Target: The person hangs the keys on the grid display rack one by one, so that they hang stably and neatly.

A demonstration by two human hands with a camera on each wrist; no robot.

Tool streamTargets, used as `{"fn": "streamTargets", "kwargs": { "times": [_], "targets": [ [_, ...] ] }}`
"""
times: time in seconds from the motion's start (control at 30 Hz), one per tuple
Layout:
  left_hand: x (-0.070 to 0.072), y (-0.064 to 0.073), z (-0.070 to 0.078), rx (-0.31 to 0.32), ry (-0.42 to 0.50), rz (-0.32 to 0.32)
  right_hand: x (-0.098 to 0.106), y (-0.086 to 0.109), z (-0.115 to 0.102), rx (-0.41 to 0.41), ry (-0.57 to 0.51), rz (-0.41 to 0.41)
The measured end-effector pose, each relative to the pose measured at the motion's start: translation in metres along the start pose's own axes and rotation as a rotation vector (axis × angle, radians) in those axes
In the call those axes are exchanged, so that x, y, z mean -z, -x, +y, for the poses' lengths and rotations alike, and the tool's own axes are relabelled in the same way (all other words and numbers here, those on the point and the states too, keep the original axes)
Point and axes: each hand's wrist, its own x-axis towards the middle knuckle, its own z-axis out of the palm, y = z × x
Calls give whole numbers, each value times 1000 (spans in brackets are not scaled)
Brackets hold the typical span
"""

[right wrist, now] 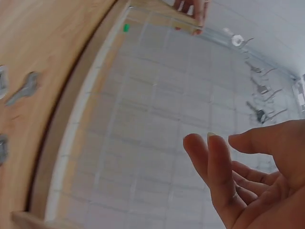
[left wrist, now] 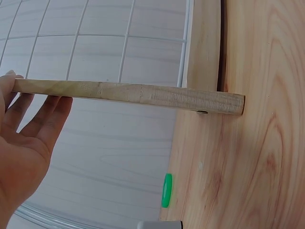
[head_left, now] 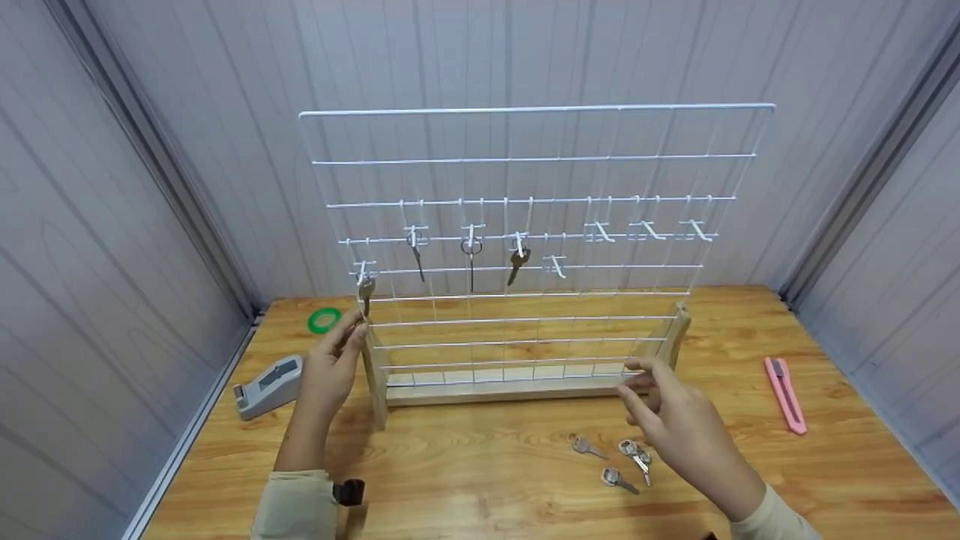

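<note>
A white wire grid rack (head_left: 525, 320) stands upright in a wooden stand (head_left: 510, 393). My left hand (head_left: 330, 367) grips the stand's left upright (left wrist: 138, 94), with the thumb on one side and fingers on the other. In front of the grid's lower right, my right hand (head_left: 679, 416) hovers with fingers loosely bent and nothing between them. Keys hang from hooks on the grid: one at the far left (head_left: 366, 291), another key (head_left: 518, 264) near the middle, more between. Several loose keys (head_left: 619, 480) lie on the table below the right hand.
Bare white hooks (head_left: 697, 229) line the grid's right side. Left of the stand are a green tape roll (head_left: 324, 321) and a grey tape dispenser (head_left: 270, 386). A pink box cutter (head_left: 785, 395) lies at the right. Panelled walls (head_left: 892, 225) enclose the wooden table (head_left: 465, 465).
</note>
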Motion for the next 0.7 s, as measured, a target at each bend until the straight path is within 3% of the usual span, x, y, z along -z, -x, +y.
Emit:
{"fn": "streamTargets", "kwargs": {
  "times": [0.17,0.33,0.5,0.7],
  "targets": [
    [0,1,-1,-11,-7,14,0,4,39,-154,-75,-123],
    [-1,3,0,-24,-10,14,-6,7,76,-250,-138,-194],
    [-1,3,2,-36,-15,17,-11,9,102,-302,-129,-249],
    [-1,2,0,-56,0,14,-19,9,117,-324,-97,-306]
  ]
}}
